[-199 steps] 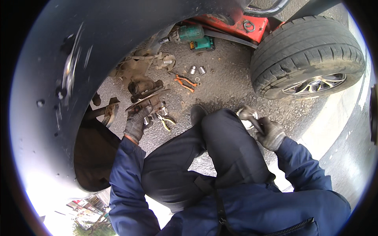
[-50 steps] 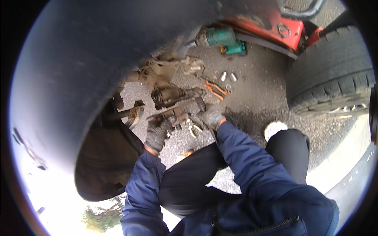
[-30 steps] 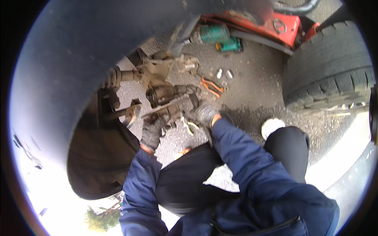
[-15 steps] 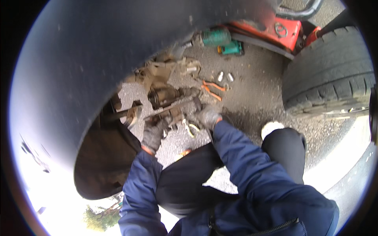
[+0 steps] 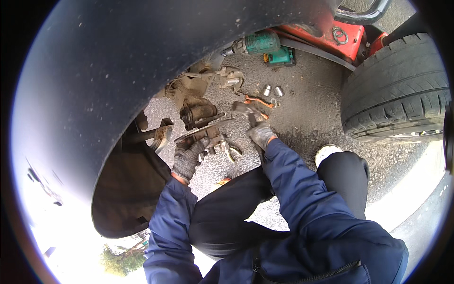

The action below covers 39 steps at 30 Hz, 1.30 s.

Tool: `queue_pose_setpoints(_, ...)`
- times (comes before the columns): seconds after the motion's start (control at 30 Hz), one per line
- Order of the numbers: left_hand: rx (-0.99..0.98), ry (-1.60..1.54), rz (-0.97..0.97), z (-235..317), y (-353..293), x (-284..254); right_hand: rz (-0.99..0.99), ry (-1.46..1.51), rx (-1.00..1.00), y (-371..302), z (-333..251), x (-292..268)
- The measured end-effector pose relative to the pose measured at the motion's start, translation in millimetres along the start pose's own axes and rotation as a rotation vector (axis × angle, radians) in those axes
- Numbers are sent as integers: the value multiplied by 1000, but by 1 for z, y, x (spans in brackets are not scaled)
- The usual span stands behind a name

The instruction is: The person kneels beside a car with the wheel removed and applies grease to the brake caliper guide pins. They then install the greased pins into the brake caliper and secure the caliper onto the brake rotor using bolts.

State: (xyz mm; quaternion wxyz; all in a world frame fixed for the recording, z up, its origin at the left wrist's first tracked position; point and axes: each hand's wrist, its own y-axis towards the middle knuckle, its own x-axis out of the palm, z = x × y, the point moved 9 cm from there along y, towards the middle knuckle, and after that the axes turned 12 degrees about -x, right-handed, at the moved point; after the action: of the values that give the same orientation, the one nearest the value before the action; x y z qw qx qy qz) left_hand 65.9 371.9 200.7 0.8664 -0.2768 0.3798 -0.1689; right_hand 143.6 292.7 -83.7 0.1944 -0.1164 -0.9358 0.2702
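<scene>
My left hand (image 5: 187, 160), in a grey work glove, is closed around the near side of a rusty wheel hub with a disc-like plate (image 5: 205, 130). In my gloved right hand (image 5: 261, 135) is a hammer, gripped by its handle; the hammer head (image 5: 243, 108) is up beyond the hand, to the right of the hub and apart from it. Just below the hub, pliers with pale yellow handles (image 5: 231, 153) show between my hands. Beyond the plate is a brown, dirty cylindrical suspension part (image 5: 198, 112).
Orange-handled pliers (image 5: 259, 100) and two metal sockets (image 5: 278, 91) lie on the asphalt. Farther off are a green impact wrench (image 5: 261, 43), a green battery pack (image 5: 281, 57) and a red jack (image 5: 349, 40). A tyre (image 5: 397, 90) stands right; a dark fender (image 5: 127, 61) arches over the left.
My right hand has drawn the hammer slightly right, away from the hub, and its head now covers part of the orange-handled pliers. My left hand keeps its hold on the hub.
</scene>
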Motion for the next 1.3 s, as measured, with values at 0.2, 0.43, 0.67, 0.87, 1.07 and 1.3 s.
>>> queue_pose_setpoints(0.2, -35, -35, -1, -14, -2, 1, -138, -647, -512, -22, -62, 24)
queue_pose_setpoints(0.43, -55, -52, -54, -9, 1, 0, 6, -94, -3, -1, -4, 8)
queue_pose_setpoints(0.67, -38, -45, -41, -10, -5, 2, -94, -264, -440, 1, -40, 42)
queue_pose_setpoints(0.87, -46, -46, -70, -8, 1, -2, 49, 157, -11, -14, -25, -1)
queue_pose_setpoints(1.07, -70, 18, -39, -15, 3, -3, -51, -158, -283, -10, -58, 25)
queue_pose_setpoints(1.3, -75, -29, -20, -7, -2, -1, 42, 213, 87, -10, 14, 0)
